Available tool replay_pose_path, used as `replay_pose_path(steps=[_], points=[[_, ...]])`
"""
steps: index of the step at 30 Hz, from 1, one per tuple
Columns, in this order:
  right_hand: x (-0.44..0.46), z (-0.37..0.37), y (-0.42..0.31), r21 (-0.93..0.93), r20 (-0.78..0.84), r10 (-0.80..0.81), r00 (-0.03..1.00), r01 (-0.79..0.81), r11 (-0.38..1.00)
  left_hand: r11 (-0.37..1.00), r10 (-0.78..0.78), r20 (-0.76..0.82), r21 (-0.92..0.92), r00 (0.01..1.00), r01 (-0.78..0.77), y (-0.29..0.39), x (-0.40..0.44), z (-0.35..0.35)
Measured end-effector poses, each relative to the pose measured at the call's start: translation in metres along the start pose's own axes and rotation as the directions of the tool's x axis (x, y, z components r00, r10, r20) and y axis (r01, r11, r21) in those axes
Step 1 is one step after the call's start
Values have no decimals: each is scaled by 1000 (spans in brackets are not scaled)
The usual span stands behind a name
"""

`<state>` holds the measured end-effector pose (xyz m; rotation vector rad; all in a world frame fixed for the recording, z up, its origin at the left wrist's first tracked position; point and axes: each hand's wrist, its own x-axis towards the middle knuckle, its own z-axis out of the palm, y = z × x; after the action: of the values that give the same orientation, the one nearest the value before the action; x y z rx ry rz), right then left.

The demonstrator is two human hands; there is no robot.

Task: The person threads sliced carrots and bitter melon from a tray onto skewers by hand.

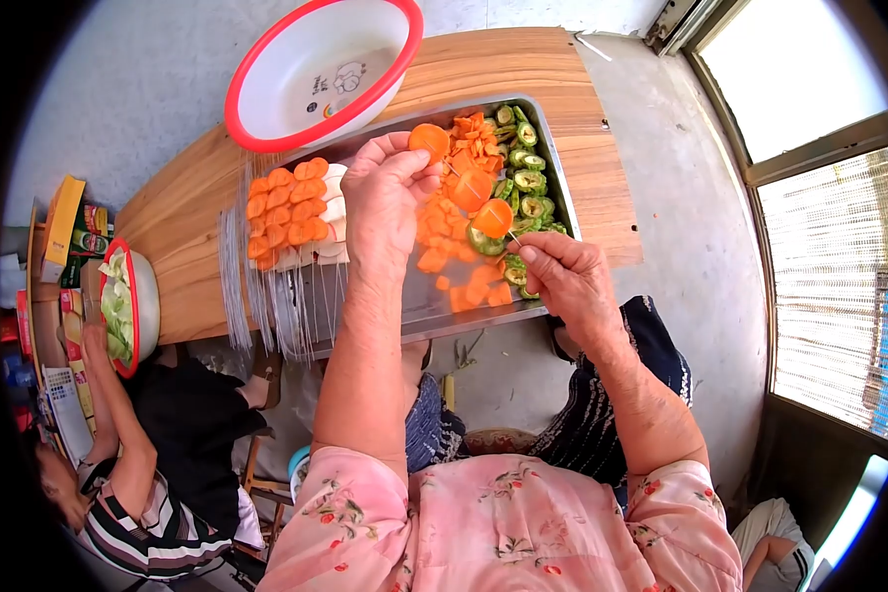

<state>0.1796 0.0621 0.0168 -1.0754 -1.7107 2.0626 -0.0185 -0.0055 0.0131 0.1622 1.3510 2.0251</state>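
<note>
My left hand (390, 192) pinches a round orange carrot slice (429, 142) above the metal tray (429, 321). In my right hand (562, 271) is the end of a thin skewer (514, 238), held between thumb and finger. Two more carrot slices (471, 188) are on the skewer, between my hands. Under them in the tray lie loose carrot pieces (476, 143) and green slices (530, 182). To the left of my left hand, rows of skewered carrot and white slices (288, 209) rest with their sticks pointing toward me.
A white basin with a red rim (326, 74) stands at the table's back. Another basin (146, 306) holding green leaves is at the left edge of the wooden table (183, 207), with a co-worker (138, 493) beside it. Another person sits at lower right.
</note>
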Motion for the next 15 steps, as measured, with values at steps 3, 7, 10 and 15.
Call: replay_pose_path(steps=[3,7,10,15], points=[[1,1,3,45,0,-1,1000,1,999,1000,5,-20,19,1000,-5,-1,-1,2],[-1,-1,1,73,13,35,999,-36,997,999,13,-35,37,999,-12,-1,-1,3],[-2,0,-1,95,19,67,998,-69,993,997,34,-42,76,999,-31,-2,-3,5],[1,3,-1,101,8,-17,1000,16,995,990,8,65,139,998,-17,-8,-6,6]])
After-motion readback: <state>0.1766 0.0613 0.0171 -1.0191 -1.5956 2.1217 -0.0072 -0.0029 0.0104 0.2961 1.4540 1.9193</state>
